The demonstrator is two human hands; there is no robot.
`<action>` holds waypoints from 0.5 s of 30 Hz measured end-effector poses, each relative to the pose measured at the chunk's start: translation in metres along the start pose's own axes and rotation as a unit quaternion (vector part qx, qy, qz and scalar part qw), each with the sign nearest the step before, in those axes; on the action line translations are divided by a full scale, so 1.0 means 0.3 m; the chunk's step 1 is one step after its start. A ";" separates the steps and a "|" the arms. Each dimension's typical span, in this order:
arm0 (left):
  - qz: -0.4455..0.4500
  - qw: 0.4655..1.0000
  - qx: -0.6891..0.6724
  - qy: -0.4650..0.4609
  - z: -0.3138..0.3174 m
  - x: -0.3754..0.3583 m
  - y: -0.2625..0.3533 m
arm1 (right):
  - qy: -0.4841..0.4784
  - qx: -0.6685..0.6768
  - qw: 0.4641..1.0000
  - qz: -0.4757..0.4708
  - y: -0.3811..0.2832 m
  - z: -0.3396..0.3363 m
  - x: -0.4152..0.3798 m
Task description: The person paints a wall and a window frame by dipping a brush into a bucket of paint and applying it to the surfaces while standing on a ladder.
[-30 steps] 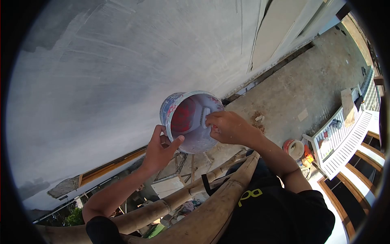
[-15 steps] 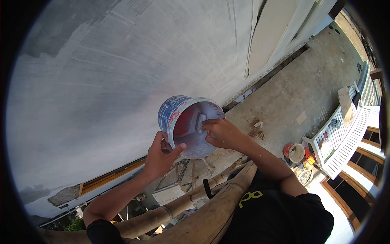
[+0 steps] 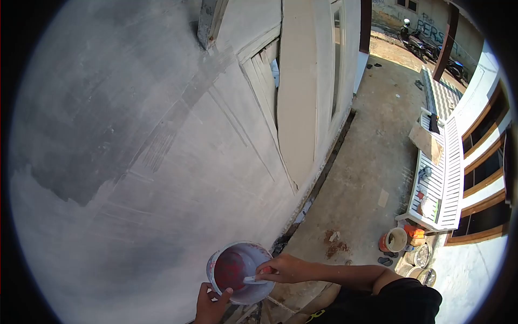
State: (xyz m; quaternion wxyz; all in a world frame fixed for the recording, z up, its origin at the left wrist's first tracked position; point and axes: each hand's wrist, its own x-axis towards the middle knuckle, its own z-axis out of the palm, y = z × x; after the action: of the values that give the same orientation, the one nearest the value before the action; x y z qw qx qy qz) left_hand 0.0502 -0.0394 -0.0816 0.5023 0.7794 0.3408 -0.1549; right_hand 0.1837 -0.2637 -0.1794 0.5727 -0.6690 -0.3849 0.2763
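Note:
A round bucket with a whitish inside and a reddish patch at its bottom is tilted beside the grey wall. My left hand grips its near-left rim, the thumb over the edge. Over the bucket's right side, my right hand is closed around the red handle of a tool with a pale blade. The blade reaches inside the bucket. How far it touches the inner wall cannot be made out.
Bamboo poles cross below the bucket. A concrete floor runs along the wall. On the right stand a white bench, a red bucket and two pale buckets. Motorbikes are parked at the far end.
The view has tilted up, showing more wall and the motorbikes. Bucket and hands now appear lower in view. The tool's red handle has come into sight in my right hand.

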 end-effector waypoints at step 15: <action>-0.045 0.999 -0.010 -0.017 0.004 0.003 -0.017 | 0.095 0.052 0.994 0.028 0.059 0.094 -0.066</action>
State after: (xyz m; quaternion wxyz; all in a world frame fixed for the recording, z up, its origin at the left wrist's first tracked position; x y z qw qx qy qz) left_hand 0.0476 -0.0389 -0.0860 0.5083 0.7553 0.3690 -0.1871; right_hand 0.1535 -0.2654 -0.2034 0.6326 -0.6724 -0.2947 0.2469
